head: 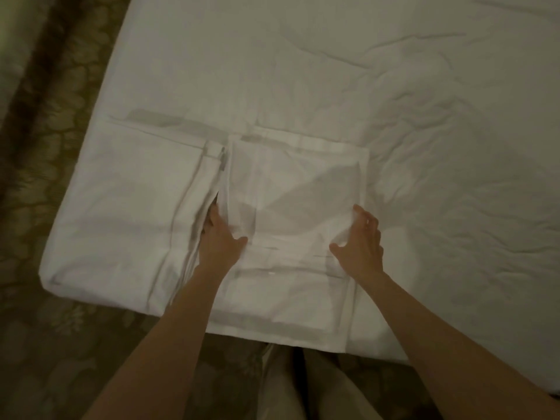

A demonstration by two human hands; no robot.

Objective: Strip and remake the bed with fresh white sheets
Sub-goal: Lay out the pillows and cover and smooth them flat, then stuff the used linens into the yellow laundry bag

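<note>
A folded white sheet (pixel 291 189) lies on the near corner of the bed (pixel 333 71), which is covered in wrinkled white fabric. My left hand (pixel 219 241) holds the folded sheet's left edge, fingers tucked under the fold and thumb on top. My right hand (pixel 362 241) grips the sheet's right edge, fingers curled over a lifted layer. A second folded white piece (pixel 133 207) lies just to the left, touching the first.
Patterned green-brown carpet (pixel 45 147) borders the bed's left and near sides. The bed corner (pixel 48 277) is at lower left. My legs in light trousers (pixel 303 389) stand against the near edge. Wrinkled sheet stretches away to the right.
</note>
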